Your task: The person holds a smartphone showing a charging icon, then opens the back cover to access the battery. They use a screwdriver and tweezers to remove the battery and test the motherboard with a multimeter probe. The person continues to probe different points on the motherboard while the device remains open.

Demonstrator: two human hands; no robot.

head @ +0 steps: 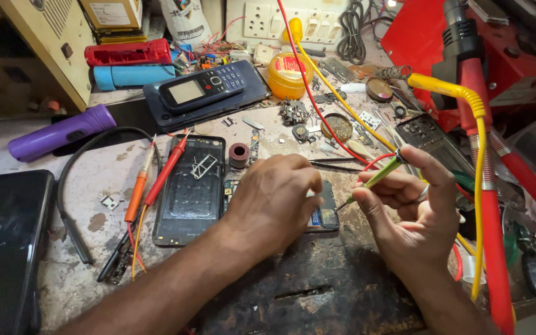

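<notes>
My left hand (274,198) rests with curled fingers on a small circuit board (322,217) at the middle of the worn bench, pressing it down and hiding most of it. My right hand (414,208) holds a thin green-handled soldering iron (379,177) like a pen, its tip pointing down-left at the board's right edge. A red cable (305,80) trails from the iron toward the back. To the left of the board lies an opened phone back shell (192,189) with a small metal frame on it.
Red and orange test probes (150,180) lie left of the shell. A dark keypad phone (203,87) lies on a black tablet at the back, by an orange flux tin (288,74). A purple torch (60,131), a black tablet (4,242) and a red hot-air tool with yellow cable (479,155) border the bench.
</notes>
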